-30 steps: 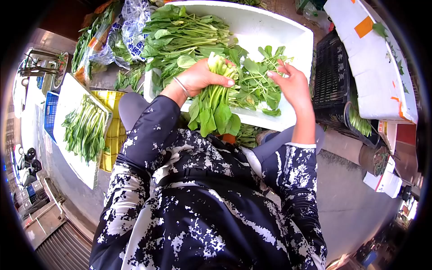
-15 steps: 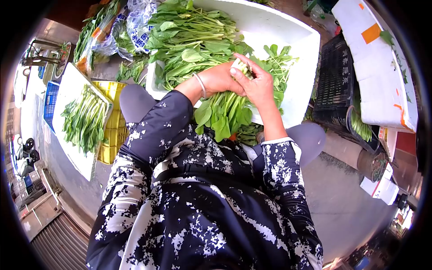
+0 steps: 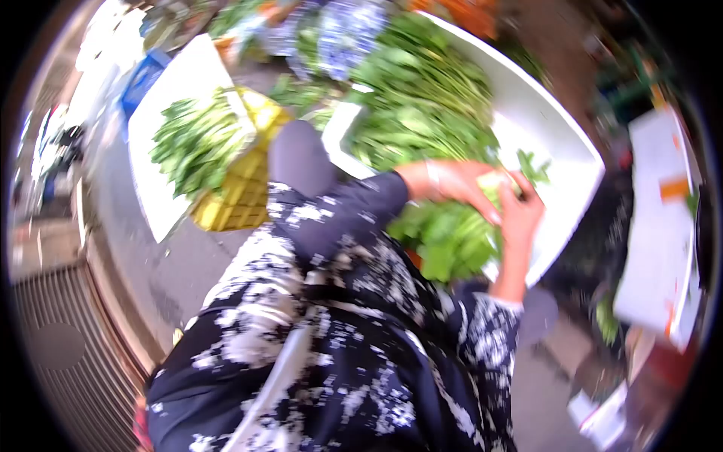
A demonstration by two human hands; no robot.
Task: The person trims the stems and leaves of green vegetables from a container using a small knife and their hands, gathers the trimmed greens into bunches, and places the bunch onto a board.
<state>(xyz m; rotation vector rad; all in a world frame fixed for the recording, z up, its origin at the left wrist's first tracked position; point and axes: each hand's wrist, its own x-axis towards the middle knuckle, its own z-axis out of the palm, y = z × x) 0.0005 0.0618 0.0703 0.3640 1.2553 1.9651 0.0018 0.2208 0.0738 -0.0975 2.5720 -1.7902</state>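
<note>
A bunch of leafy greens (image 3: 456,237) is between my two hands, its leaves hanging toward my lap and its pale cut stem ends at the top. My left hand (image 3: 459,184), with a bracelet at the wrist, is closed around the stems from the left. On the other side my right hand (image 3: 521,207) has its fingers curled at the stem ends, also closed on the bunch. Both hands are somewhat blurred. Beneath and beyond them is a white foam box (image 3: 561,162) with a large pile of loose greens (image 3: 422,98) in its left part.
To the left, a white foam lid (image 3: 147,166) bearing stacked greens (image 3: 196,143) rests on a yellow crate (image 3: 241,196). A blue crate (image 3: 143,79) stands behind it. Printed plastic bags (image 3: 346,38) lie at the back. Another foam box (image 3: 659,233) is at right.
My view has turned, so the scene sits further right and tilted. Both hands still grip the bunch. Fewer loose greens show in the box's right part.
</note>
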